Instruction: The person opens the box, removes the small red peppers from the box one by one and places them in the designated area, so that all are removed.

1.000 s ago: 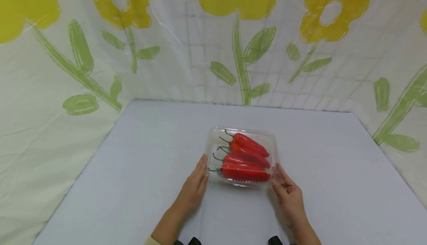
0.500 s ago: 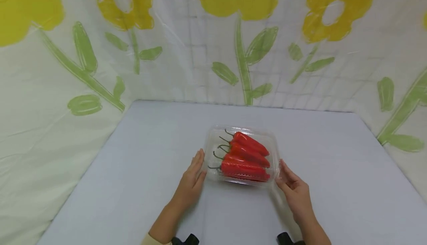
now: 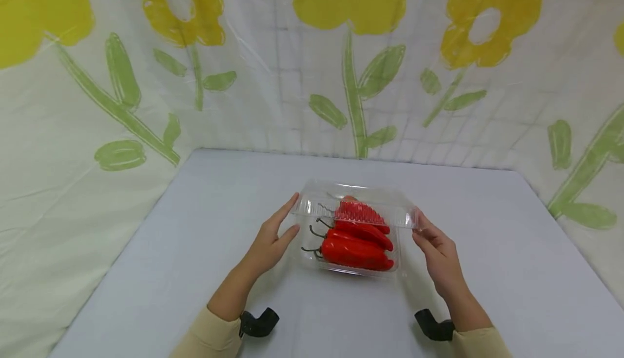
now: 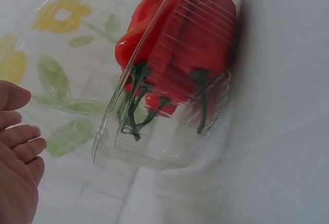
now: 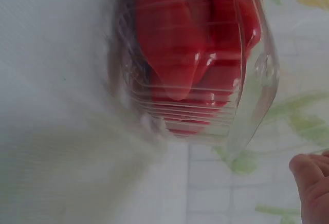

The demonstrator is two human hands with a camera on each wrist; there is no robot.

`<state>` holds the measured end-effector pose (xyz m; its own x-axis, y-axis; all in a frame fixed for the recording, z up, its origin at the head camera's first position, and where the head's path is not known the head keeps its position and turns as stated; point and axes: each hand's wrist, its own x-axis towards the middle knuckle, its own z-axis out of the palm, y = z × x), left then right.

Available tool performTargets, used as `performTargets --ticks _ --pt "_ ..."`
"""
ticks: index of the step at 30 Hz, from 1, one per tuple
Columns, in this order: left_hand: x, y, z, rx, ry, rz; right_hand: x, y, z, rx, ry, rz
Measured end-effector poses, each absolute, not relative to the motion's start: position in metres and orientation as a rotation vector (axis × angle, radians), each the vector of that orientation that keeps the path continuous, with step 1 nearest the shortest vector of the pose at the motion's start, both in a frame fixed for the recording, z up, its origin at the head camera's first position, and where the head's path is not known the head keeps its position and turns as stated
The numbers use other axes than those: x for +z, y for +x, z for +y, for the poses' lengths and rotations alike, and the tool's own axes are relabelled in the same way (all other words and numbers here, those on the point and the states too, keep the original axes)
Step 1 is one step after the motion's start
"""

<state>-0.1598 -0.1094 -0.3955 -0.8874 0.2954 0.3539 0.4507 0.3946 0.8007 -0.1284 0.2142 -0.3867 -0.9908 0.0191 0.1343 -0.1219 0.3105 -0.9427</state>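
Observation:
A clear plastic clamshell box [image 3: 309, 260] holds several long red peppers [image 3: 353, 252] with green stems pointing left. Its see-through lid [image 3: 309, 205] is raised at the near side and tilts back, still covering the farther peppers. My right hand [image 3: 437, 249] pinches the lid's right front corner between thumb and fingers. At the left front corner, the straight fingers of my left hand [image 3: 267, 244] touch the lid's edge, thumb apart below. Both wrist views show the ribbed side of the box, the left one with the stems [image 4: 202, 103] behind it.
The box stands around the middle of a white-covered table [image 3: 219, 201]. Behind it hangs a pale curtain [image 3: 253, 109] printed with yellow flowers. A black curved piece [image 3: 260, 323] sits at each wrist beside the beige sleeves.
The lid's near edge has come up and swung away from me, uncovering the nearer peppers. Both hands have moved forward and up with it, and the sleeves have come into fuller view.

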Motion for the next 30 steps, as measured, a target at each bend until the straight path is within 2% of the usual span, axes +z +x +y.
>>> performTargets --ticks 15,30 --pt "-0.395 -0.212 -0.107 -1.678 -0.736 -2.438 -0.380 -0.170 0.223 1.838 0.257 -2.480" --pt "-0.410 -0.235 -0.108 -1.781 -0.801 -2.448 -0.389 -0.197 0.225 2.046 0.305 -2.483"
